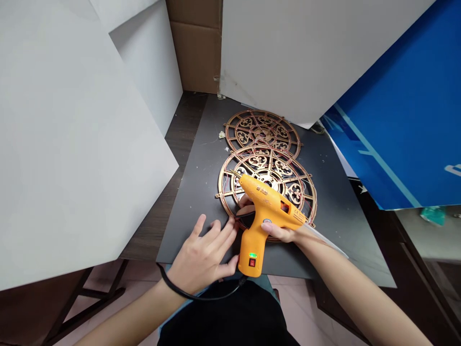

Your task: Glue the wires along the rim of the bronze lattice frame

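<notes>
Gluing, seemingly. Centre frame: your right hand (283, 233) grips the glue gun (257, 214); your left hand (202, 253), unclenched, fingertips by the nearer disc (269, 174). Next wants steady nozzle (236, 174).

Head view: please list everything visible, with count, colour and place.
table: one, dark brown, underneath
board: one, grey, on table
discs: two, golden, on board
glue gun: one, orange, over near disc
glue stick: one, whitish, gun's rear
cord: one, black, below gun
panels: several, white, left and back
cardboard: one, brown, back
sheeting: at least one, blue, right
unclear item: one, teal, right
garment: one, black, bottom
left hand: one, at near disc's edge
right hand: one, on glue gun
</notes>
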`<state>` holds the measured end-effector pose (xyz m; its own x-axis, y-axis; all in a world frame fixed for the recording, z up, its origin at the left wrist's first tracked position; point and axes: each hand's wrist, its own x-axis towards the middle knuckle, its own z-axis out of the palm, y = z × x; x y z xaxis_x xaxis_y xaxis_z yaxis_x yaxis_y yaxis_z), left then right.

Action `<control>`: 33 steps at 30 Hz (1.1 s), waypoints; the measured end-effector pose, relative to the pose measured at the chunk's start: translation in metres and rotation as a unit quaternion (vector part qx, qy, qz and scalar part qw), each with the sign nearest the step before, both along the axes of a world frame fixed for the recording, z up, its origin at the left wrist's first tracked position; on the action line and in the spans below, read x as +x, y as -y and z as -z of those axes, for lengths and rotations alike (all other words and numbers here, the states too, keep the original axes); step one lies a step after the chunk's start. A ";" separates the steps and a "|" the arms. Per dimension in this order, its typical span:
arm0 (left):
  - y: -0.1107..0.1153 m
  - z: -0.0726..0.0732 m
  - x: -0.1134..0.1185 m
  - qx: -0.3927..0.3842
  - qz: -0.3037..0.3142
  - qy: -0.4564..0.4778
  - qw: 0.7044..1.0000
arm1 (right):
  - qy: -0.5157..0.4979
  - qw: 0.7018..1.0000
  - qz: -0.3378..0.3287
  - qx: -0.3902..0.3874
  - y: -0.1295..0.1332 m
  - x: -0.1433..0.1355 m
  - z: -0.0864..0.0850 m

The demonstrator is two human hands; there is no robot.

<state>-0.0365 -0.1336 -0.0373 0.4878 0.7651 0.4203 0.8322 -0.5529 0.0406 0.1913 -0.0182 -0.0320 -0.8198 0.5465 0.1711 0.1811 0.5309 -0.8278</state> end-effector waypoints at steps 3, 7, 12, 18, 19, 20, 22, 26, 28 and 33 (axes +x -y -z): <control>0.000 0.001 0.001 0.004 0.003 0.002 1.000 | -0.004 1.000 0.000 0.002 0.000 0.001 0.002; 0.000 0.002 0.003 0.009 0.003 0.016 1.000 | -0.006 1.000 -0.002 0.004 0.000 0.001 0.001; 0.000 0.002 0.005 -0.001 0.002 0.039 0.999 | -0.011 1.000 0.000 0.018 0.001 -0.001 0.001; 0.001 0.002 0.006 -0.020 -0.005 0.070 0.997 | -0.007 1.000 0.014 0.024 0.002 -0.001 0.004; 0.000 0.002 0.006 -0.022 -0.006 0.073 0.997 | -0.007 1.000 0.016 0.025 0.002 0.000 0.005; 0.000 0.002 0.006 -0.024 -0.006 0.075 0.997 | -0.008 0.999 0.018 0.025 0.003 0.000 0.005; 0.000 0.002 0.006 -0.024 -0.007 0.075 0.997 | -0.012 0.999 0.023 0.026 0.003 0.000 0.006; 0.000 0.001 0.006 -0.019 -0.008 0.073 0.997 | -0.026 0.999 0.033 0.026 0.002 -0.001 0.006; 0.000 0.002 0.006 -0.017 -0.008 0.072 0.997 | -0.026 0.999 0.034 0.023 0.002 -0.001 0.006; 0.001 0.003 0.006 -0.014 -0.008 0.067 0.998 | -0.022 0.999 0.036 0.014 0.004 -0.002 0.004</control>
<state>-0.0307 -0.1346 -0.0399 0.4163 0.7849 0.4590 0.8273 -0.5364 0.1669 0.1890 -0.0221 -0.0362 -0.7702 0.5980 0.2220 0.1835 0.5411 -0.8207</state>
